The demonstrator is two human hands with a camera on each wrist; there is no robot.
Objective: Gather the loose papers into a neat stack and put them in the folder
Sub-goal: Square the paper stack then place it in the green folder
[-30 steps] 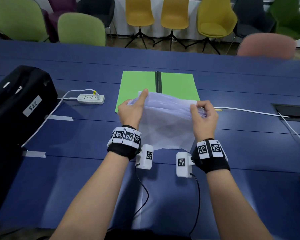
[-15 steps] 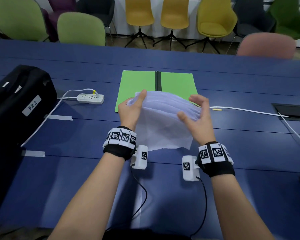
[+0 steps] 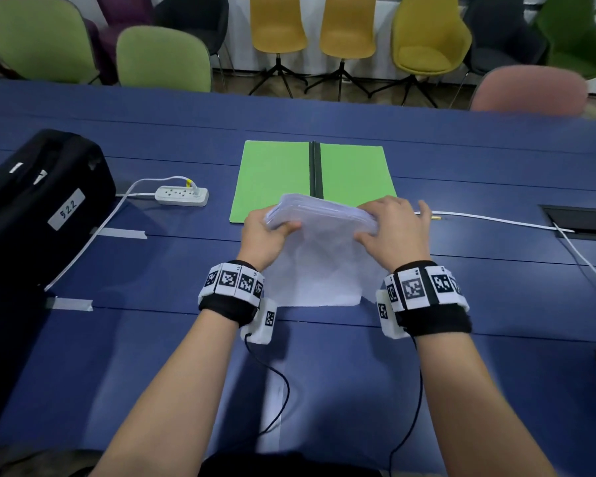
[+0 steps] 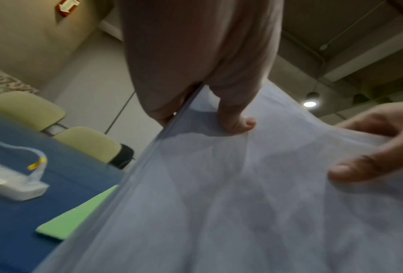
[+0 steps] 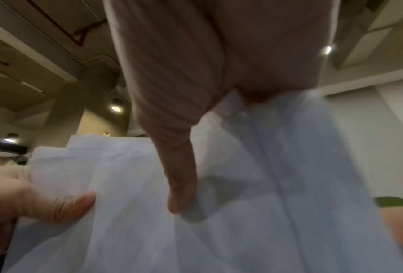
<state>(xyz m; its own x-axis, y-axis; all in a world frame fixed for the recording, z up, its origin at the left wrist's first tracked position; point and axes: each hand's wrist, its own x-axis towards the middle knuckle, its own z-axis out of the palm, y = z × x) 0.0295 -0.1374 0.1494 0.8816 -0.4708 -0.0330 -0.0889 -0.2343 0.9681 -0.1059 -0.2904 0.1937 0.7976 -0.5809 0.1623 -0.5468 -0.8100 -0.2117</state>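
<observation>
A stack of white papers [image 3: 319,256] stands on its lower edge on the blue table [image 3: 324,373], leaning back toward me, just in front of the open green folder [image 3: 279,177]. My left hand [image 3: 267,232] grips the stack's upper left corner, thumb on the near face. My right hand [image 3: 391,228] grips the upper right edge. The left wrist view shows the thumb [image 4: 236,122] pressed on the papers [image 4: 242,203]. In the right wrist view my thumb [image 5: 179,184] lies on the sheets [image 5: 265,203], fingers hidden behind them.
A white power strip [image 3: 181,195] with its cord lies left of the folder, and a black case [image 3: 35,201] labelled 522 sits at the far left. A white cable [image 3: 496,220] runs right to a table hatch [image 3: 582,222]. Chairs line the far side.
My right hand, which had let go with fingers spread half a second ago, grips the right edge again. The stack's top edges have drawn closer together and the stack sits slightly lower.
</observation>
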